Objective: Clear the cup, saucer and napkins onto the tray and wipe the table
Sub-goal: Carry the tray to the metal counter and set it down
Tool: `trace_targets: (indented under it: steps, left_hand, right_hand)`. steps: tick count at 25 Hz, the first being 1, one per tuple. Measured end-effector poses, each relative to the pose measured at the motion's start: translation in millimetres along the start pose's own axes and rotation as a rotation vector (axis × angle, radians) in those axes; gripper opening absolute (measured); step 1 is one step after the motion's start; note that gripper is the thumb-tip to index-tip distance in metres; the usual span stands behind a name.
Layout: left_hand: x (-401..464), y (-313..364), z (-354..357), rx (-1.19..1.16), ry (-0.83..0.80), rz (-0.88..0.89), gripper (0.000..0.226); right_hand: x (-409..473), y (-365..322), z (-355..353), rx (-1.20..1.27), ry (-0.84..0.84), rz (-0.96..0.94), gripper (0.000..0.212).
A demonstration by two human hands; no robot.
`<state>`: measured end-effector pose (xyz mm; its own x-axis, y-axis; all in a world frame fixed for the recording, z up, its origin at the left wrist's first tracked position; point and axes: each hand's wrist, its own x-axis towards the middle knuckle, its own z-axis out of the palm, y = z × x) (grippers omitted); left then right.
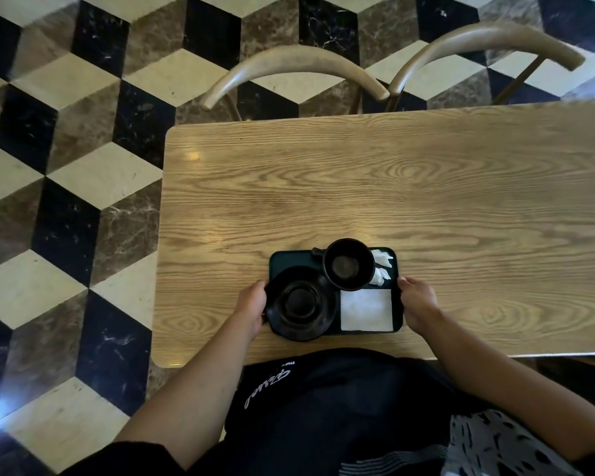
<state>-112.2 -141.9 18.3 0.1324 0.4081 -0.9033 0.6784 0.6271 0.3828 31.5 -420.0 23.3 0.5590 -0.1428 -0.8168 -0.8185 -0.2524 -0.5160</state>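
**Tray loaded, wiping left**

The left hand (pixel 251 309) and right hand (pixel 418 304) are grasping the tray (pixel 289 257) at its short edges, fingers curled around them. It is carrying the saucer (pixel 301 304), flat napkin (pixel 366 309), cup (pixel 348 264) and crumpled napkins (pixel 381 267). Beyond, the bench (pixel 426 187) is lying bare; no cloth is showing, so wiping seems undone.

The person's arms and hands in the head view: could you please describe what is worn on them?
Both forearms are bare, with no watch, rings or gloves visible on the left hand or right hand. Dark sleeves show only near the elbows at the bottom edge.
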Motion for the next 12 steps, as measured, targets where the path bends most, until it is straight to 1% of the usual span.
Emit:
trace_targets:
  steps: [6, 10, 12]
  left_hand:
    - [3, 1, 1, 0.037, 0.021, 0.008, 0.02]
    - [2, -1, -1, 0.019, 0.037, 0.006, 0.021]
    - [-1, -1, -2, 0.012, 0.042, -0.002, 0.021]
  right_hand:
    - [0, 6, 6, 0.061, 0.072, -0.033, 0.024]
    - [-5, 11, 6, 0.065, 0.092, -0.051, 0.036]
    - [-6, 14, 5, 0.079, 0.089, -0.047, 0.037]
